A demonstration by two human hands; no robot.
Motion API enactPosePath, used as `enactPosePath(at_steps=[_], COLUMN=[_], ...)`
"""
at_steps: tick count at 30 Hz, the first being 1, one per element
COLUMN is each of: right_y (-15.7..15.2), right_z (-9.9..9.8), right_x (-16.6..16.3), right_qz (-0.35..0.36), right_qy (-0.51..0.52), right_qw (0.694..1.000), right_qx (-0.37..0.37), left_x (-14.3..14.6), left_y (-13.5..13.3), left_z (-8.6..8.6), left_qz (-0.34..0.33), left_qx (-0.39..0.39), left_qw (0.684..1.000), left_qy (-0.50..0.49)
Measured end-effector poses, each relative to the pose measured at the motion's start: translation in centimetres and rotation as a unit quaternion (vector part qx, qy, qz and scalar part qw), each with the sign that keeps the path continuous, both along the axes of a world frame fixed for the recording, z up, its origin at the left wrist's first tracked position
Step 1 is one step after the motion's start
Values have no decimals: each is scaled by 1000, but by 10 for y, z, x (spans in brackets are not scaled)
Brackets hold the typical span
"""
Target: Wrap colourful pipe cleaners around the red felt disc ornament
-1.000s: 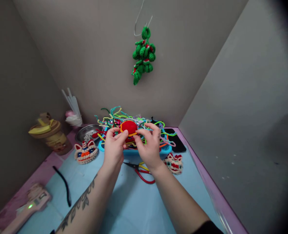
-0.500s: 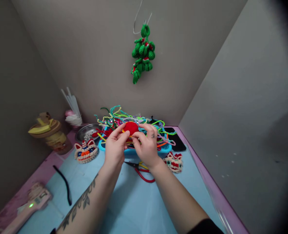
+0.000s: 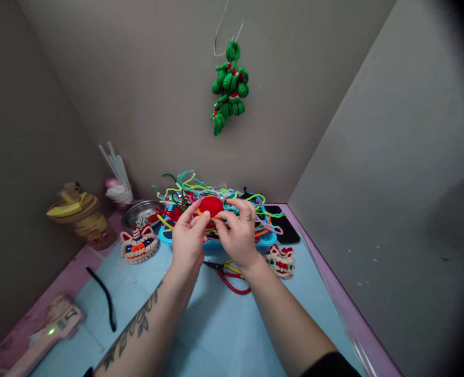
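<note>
Between my hands, above the front of a blue basket (image 3: 216, 244), is a round red fuzzy piece (image 3: 211, 206) with a yellow-orange strip along its lower edge. My left hand (image 3: 189, 230) grips its left side, thumb in front. At the lower right, my right hand (image 3: 237, 226) pinches the yellow-orange strip with thumb and fingertips. The basket holds a tangle of coloured pipe cleaners (image 3: 188, 184). Red-handled scissors (image 3: 232, 277) lie under my right wrist, partly hidden by it.
Lion-head pieces (image 3: 139, 246) (image 3: 281, 262) flank the basket. Left stand a metal bowl (image 3: 141, 212) of small beads, a cup (image 3: 83, 217) and white sticks (image 3: 116, 165). A black pipe cleaner (image 3: 104, 296) and pink glue gun (image 3: 53, 335) lie nearer; a black phone (image 3: 284, 225) lies right. Green ornaments (image 3: 230, 86) hang above.
My hands keep hold of the red piece, with only a very slight shift of the left hand and forearm to the right. The objects on the table stay where they were.
</note>
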State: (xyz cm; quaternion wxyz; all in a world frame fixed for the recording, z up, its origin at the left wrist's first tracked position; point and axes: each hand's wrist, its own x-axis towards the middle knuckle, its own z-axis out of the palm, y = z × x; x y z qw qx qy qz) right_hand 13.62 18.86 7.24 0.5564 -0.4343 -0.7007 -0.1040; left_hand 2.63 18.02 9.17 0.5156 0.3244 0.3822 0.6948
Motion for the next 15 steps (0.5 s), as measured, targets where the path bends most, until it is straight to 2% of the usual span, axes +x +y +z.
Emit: enactPosePath(at_steps=[15], right_y=[0], right_z=[1], right_x=[2], right_qz=[-13], right_qy=[-16], right_qw=[999], right_qx=[37], left_x=[1], left_y=[-2], left_z=[0], left_qz=[-5], left_qx=[-2], left_qw=[1000], left_qy=[-4])
